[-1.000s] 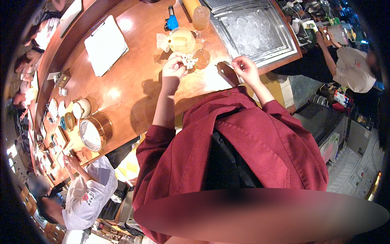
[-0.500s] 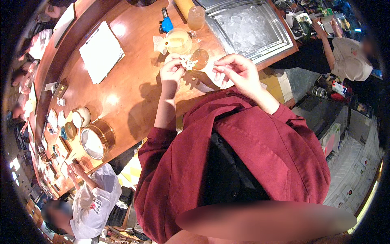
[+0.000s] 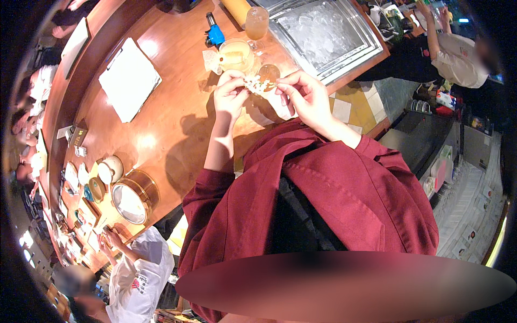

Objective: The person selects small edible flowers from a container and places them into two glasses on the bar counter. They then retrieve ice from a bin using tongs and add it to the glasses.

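Note:
A small sprig of white flowers (image 3: 256, 84) is stretched between my two hands above the wooden counter. My left hand (image 3: 230, 94) is closed, pinching the sprig's left end between thumb and fingers. At the other end, my right hand (image 3: 305, 98) pinches with thumb and forefinger, its remaining fingers curled. Just behind the flowers is a round amber-coloured glass (image 3: 269, 71), partly covered by them. Farther back, a wide glass of pale yellow drink (image 3: 237, 53) has a light piece on top and a whitish net-like decoration (image 3: 213, 62) at its side. A stemmed glass (image 3: 257, 26) holds a cloudy drink.
A blue torch (image 3: 215, 35) lies behind the glasses. A metal ice bin (image 3: 315, 40) is set in at the far right. White sheets (image 3: 129, 81) lie to the left; a round wood-banded tub (image 3: 134, 196) is near a co-worker in white (image 3: 142, 274). Another person (image 3: 458, 59) stands right.
My right hand has moved left to the sprig and now pinches its end; before, it was apart from the flowers. The whole view has shifted slightly.

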`<move>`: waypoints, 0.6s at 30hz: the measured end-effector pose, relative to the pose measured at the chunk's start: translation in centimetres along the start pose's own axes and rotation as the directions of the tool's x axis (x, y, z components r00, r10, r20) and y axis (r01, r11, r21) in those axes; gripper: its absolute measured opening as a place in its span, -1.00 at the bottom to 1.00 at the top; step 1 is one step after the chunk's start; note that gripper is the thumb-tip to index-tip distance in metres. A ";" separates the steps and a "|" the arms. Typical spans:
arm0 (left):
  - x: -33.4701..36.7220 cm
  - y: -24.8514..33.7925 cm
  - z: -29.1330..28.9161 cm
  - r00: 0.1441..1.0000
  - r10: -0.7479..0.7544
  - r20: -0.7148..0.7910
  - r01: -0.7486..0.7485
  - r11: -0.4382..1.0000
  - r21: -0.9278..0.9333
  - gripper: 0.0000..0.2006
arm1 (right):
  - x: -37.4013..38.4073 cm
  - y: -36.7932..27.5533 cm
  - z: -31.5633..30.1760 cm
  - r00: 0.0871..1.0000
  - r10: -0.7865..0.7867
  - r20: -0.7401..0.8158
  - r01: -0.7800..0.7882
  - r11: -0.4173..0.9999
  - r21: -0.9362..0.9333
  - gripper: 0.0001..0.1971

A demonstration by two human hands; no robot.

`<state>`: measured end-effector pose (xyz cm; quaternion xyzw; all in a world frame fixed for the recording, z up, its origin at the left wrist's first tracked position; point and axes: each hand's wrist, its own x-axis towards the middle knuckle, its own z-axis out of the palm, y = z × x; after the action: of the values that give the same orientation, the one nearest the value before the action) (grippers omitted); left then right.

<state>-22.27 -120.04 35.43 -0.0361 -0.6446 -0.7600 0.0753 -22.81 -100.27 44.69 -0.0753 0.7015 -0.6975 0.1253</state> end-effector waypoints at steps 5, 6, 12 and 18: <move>0.5 -0.3 0.1 0.996 0.086 0.021 -0.085 0.995 -0.046 -0.70 | -0.5 1.4 0.8 0.989 -0.140 -0.047 0.127 0.968 -0.219 -0.94; 0.5 -0.4 0.0 0.995 0.098 0.029 -0.097 0.994 -0.043 -0.70 | -0.5 1.5 0.9 0.985 -0.161 -0.062 0.142 0.961 -0.236 -0.94; 0.7 0.1 -0.5 0.998 0.056 0.042 -0.054 0.998 -0.040 -0.69 | -0.6 2.1 1.5 0.963 -0.241 -0.116 0.202 0.939 -0.278 -0.94; 0.6 -0.1 -1.0 0.990 0.121 0.072 -0.119 0.993 -0.021 -0.67 | -0.8 1.8 1.8 0.955 -0.276 -0.111 0.214 0.897 -0.387 -0.95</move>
<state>-22.86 -121.07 35.26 -0.1031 -0.6371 -0.7577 0.0970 -21.46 -101.74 42.92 -0.1283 0.8133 -0.5663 -0.0381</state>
